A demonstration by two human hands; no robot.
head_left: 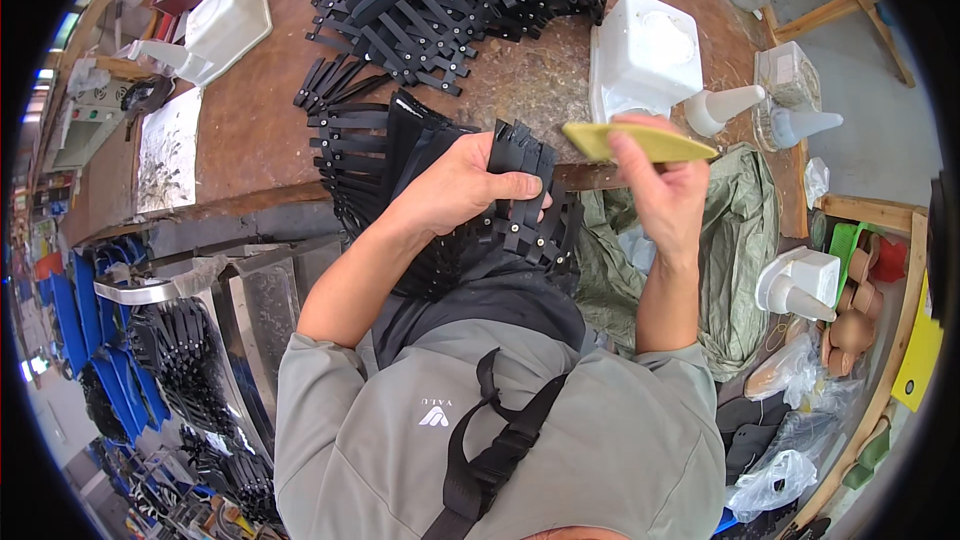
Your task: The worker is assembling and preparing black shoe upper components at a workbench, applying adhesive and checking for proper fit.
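Pinching black straps (523, 225) in the closed left hand (458, 182) and, right of those straps, gripping a yellow slab (662, 144), long axis toward them, in the closed right hand (668, 198).

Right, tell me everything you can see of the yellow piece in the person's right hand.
The yellow piece is flat, long and narrow, dull yellow and slightly greenish, tapering toward its left end. Its surface looks plain; motion blur hides finer detail, and I can't tell its material. It lies roughly crosswise in the picture, its right end a little lower, near the front edge of the brown bench. Of the two hands, only the right hand touches it, thumb across its near face.
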